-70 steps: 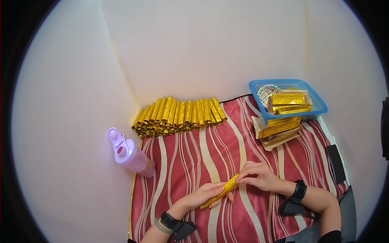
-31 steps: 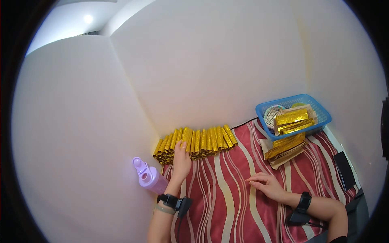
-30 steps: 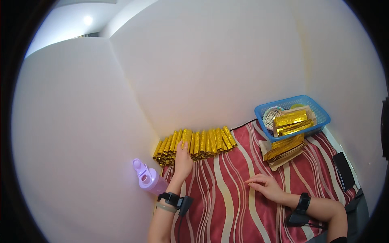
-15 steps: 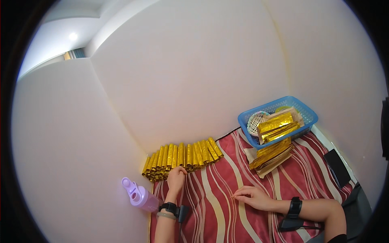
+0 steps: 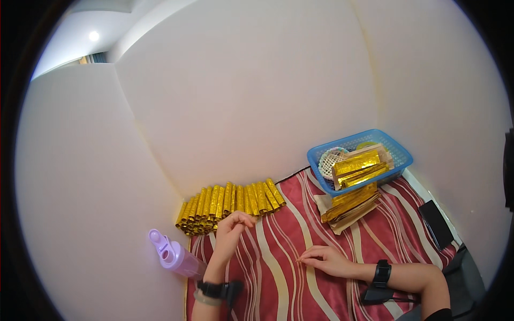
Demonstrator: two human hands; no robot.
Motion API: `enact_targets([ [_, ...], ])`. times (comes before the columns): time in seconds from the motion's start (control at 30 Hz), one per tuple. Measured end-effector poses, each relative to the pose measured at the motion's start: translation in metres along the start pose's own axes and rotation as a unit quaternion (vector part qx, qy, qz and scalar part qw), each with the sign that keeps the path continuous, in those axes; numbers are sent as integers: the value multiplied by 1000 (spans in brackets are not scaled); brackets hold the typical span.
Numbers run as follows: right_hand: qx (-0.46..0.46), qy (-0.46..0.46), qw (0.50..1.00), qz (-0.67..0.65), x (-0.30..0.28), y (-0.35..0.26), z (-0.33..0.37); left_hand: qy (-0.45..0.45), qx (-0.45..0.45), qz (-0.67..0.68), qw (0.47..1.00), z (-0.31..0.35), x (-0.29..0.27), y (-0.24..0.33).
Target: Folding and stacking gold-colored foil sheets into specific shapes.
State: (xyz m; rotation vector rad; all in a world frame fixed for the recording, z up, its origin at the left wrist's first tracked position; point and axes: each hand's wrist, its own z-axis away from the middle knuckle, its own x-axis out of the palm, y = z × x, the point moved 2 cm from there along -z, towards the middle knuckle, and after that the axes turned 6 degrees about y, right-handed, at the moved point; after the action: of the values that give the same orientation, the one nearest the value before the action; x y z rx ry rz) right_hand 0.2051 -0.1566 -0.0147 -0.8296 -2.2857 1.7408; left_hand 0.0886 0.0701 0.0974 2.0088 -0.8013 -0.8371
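Gold foil paper rolls [image 5: 214, 204] lie stacked in a long pile against the far wall. My left hand [image 5: 231, 231] is raised just in front of that pile, its fingers loosely bent and apart from the thumb. I see nothing held in it. To the right, my right hand [image 5: 329, 262] rests low over the striped red cloth [image 5: 284, 230]. Its thumb and forefinger meet in a pinch; whatever is between the tips is too small to make out. Flat gold foil paper sheets [image 5: 350, 208] lie in a stack beyond the right hand.
A blue plastic basket [image 5: 316, 155] at the back right holds more gold sheets and a round woven lattice piece [image 5: 331, 160]. A purple bottle [image 5: 179, 259] stands beside my left forearm. Near the right edge lies a flat black object [image 5: 436, 224]. White walls enclose the cloth.
My left hand has drawn up and away from the front of the roll pile, its fingers now pointing right. The right hand keeps its pinch. The whole view has shifted slightly.
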Motion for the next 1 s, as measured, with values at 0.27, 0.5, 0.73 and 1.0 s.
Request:
enact_targets([
  [0.27,-62,5,997,47,2,-5,-5,-334,198,516,763,106,14,198],
  [0.5,-266,120,910,294,-46,-48,-34,-365,268,716,531,169,10,187],
  [0.73,-108,152,856,482,-107,-10,-33,-673,56,87,733,109,94,126],
  [1.0,-68,94,787,606,-113,11,-33,-452,-206,-38,867,91,90,-12],
])
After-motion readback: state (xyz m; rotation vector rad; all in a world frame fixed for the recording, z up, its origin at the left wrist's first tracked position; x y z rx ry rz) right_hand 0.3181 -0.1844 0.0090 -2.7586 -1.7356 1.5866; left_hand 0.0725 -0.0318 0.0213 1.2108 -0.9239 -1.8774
